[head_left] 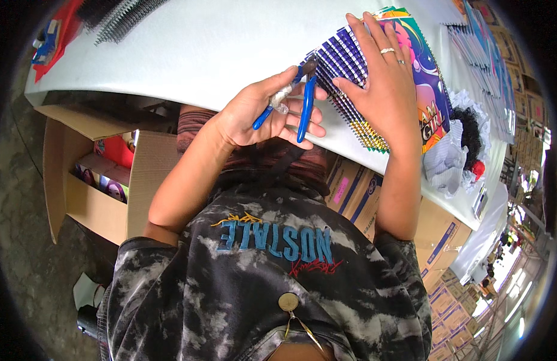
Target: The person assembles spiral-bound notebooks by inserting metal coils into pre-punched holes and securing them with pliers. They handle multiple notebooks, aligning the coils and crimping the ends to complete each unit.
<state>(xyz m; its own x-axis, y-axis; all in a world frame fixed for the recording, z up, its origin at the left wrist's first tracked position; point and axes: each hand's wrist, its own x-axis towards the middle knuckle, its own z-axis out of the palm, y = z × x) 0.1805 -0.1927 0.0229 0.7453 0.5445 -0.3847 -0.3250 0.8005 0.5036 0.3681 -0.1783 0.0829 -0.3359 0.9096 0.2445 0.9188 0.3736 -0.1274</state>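
My left hand (245,111) holds a pair of blue-handled cutting pliers (306,108), its handles spread and its dark jaws pointing toward the far side of the table. White wrapping shows on one handle, by the thumb. The jaws are close to the bound edge of a fanned stack of spiral notebooks (344,60); I cannot tell whether they touch it. My right hand (383,90) rests flat on the stack with its fingers spread, a ring on one of them. The top notebook has a colourful cartoon cover (432,90), partly hidden by that hand.
The white table (218,54) carries black spiral coils (131,18) at far left, crumpled paper with black scraps (468,138) at right, and more notebooks (483,66) beyond. An open carton (98,204) stands at lower left. Closed cartons (353,186) sit under the table edge.
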